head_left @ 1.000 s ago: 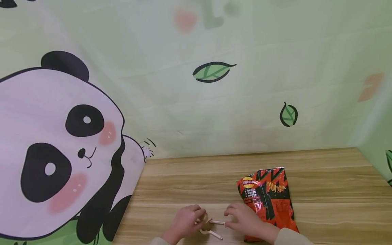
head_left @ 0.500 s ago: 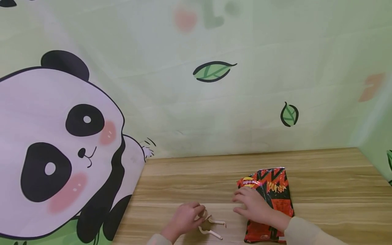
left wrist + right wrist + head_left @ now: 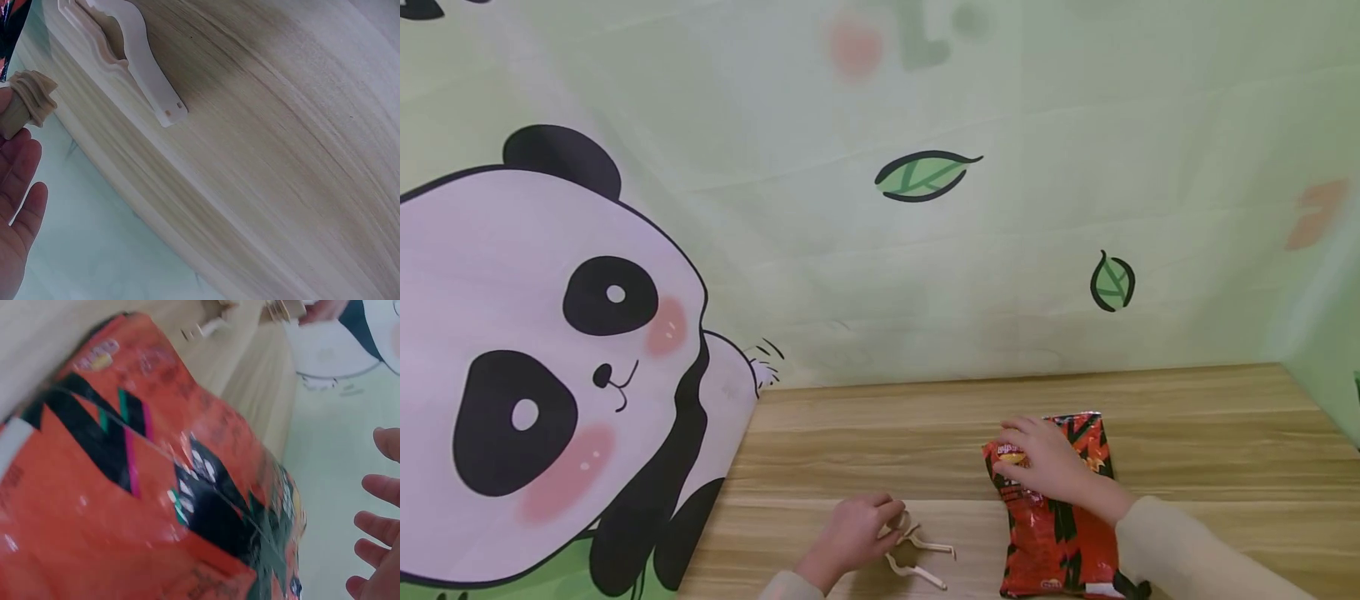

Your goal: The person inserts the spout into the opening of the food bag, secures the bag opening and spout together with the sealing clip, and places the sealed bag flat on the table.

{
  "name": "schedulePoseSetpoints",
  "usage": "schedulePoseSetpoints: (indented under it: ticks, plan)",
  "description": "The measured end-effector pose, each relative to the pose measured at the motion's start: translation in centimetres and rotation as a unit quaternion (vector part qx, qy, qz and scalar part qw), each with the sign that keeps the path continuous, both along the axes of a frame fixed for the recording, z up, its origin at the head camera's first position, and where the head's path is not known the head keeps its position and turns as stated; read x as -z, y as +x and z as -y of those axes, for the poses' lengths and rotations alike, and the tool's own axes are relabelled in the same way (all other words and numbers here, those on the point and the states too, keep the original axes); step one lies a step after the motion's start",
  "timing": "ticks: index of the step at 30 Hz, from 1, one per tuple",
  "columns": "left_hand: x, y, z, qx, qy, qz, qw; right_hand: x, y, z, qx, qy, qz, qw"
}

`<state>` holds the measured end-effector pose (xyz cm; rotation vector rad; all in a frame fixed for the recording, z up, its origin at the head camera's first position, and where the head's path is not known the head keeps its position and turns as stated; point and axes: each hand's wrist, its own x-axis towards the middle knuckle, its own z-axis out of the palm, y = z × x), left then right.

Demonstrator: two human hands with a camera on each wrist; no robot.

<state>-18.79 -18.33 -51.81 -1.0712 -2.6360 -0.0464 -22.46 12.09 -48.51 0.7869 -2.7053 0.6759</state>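
Observation:
My left hand (image 3: 856,533) pinches a small beige ridged plastic piece (image 3: 32,99) between thumb and fingertips, low over the table. Beside those fingertips are two pale curved plastic arms, like those of a bag clip (image 3: 917,572), spreading toward the right. The left wrist view shows one arm's slotted end up close. A red and black snack bag (image 3: 1037,542) lies on the table, printed side up. My right hand (image 3: 1045,458) is over the bag's upper left part and covers its logo. Its fingers (image 3: 381,487) are spread and loosely bent, with nothing between them.
The wood-grain tabletop (image 3: 865,442) ends at the back against a pale green printed cloth wall (image 3: 1000,275). On the left a large panda figure (image 3: 647,400) stands beside the table edge. Another cloth side (image 3: 1330,333) rises at the right.
My right hand has left the pale plastic arms and moved right and up to the top of the snack bag. My left hand stays nearly in place, still pinching the beige piece.

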Motion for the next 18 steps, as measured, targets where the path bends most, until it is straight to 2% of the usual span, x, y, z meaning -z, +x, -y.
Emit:
schedulePoseSetpoints:
  ticks: [4, 10, 18]
  plan:
    - [0.0, 0.0, 0.0, -0.002, -0.002, 0.002, 1.0000, -0.1, -1.0, -0.7, 0.020, 0.011, -0.008, 1.000]
    - [0.0, -0.1, 0.1, 0.005, -0.001, -0.002, 1.0000, -0.1, -2.2, -1.7, 0.040, 0.033, 0.002, 0.999]
    - [-0.1, -0.1, 0.1, 0.015, -0.001, -0.021, 0.9997, 0.2, -3.6, -2.6, 0.066, 0.053, 0.039, 0.996]
